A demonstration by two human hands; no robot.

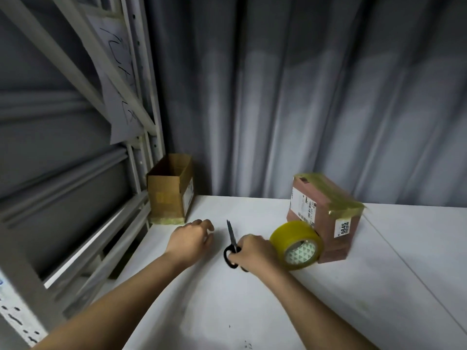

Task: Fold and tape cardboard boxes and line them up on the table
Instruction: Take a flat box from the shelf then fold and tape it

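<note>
Judging by the table (252, 311), you are partway through: one box (326, 213) stands taped shut at the right, while the other box (170, 189), at the back left corner, is taped along its base but open on top. Your right hand (255, 251) curls round the handles of the scissors (232, 245), blades together, just beside the tape roll (297, 245). Your left hand (190, 239) holds nothing, its fingers loosely curled. Closing that box and lining both up remain.
</note>
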